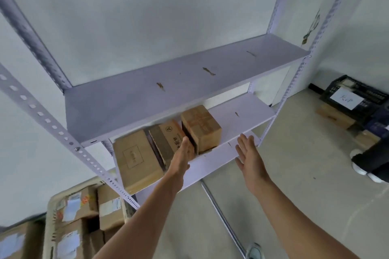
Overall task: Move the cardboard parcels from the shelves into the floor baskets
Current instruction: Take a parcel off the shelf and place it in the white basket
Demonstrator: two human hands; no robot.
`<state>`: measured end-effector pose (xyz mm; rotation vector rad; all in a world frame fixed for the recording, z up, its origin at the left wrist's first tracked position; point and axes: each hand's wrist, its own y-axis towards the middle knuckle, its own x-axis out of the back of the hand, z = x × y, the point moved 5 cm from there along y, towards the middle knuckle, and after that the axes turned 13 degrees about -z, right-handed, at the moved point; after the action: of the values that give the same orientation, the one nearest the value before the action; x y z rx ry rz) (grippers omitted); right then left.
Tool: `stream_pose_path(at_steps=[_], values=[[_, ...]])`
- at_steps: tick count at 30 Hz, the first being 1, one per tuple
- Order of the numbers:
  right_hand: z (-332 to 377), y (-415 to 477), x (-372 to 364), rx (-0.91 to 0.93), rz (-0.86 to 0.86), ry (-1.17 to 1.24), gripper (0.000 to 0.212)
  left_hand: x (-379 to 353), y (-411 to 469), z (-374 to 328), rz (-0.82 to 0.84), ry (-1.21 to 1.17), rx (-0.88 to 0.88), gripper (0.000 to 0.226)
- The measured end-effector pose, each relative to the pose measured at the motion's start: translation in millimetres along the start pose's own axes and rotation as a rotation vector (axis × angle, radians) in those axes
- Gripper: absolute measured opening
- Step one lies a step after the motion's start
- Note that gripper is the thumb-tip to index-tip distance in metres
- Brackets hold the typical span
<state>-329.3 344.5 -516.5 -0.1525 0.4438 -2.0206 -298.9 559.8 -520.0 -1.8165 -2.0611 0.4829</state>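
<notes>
Three cardboard parcels sit on the lower shelf (248, 120) of a white metal rack: a large one (135, 160) at the left, a middle one (168, 139) with printed marks, and a taller one (201, 127) at the right. My left hand (182, 153) reaches in with its fingers against the front of the middle parcel, in the gap beside the right one. My right hand (249, 153) hovers open, fingers spread, just off the shelf's front edge, right of the parcels and holding nothing. A beige floor basket (50, 216) at bottom left holds several parcels.
The upper shelf (168, 88) is bare. A dark crate (355, 99) with a white paper label stands on the floor at the right, with cardboard boxes (334, 118) beside it. Another person's leg and white shoes (366, 172) are at the right edge. A metal rail (223, 216) lies on the floor.
</notes>
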Motion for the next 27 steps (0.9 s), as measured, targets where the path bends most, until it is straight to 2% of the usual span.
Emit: stream_pose_path(at_steps=[12,19,27], values=[[21.4,197.9,26.8,-0.126,0.251,-0.244,0.077,-89.8,79.8,14.9,-0.333,-0.155,0.13,0.082],[12.7,261.0,-8.1,-0.181,0.342,-0.368,0.075,-98.6,118.2,33.1,-0.383,-0.133,0.197,0.078],[-13.3,323.8,-56.3,-0.18,0.323,-0.45,0.075,-94.3,204.7,36.2,-0.372,-0.048,0.248,0.076]])
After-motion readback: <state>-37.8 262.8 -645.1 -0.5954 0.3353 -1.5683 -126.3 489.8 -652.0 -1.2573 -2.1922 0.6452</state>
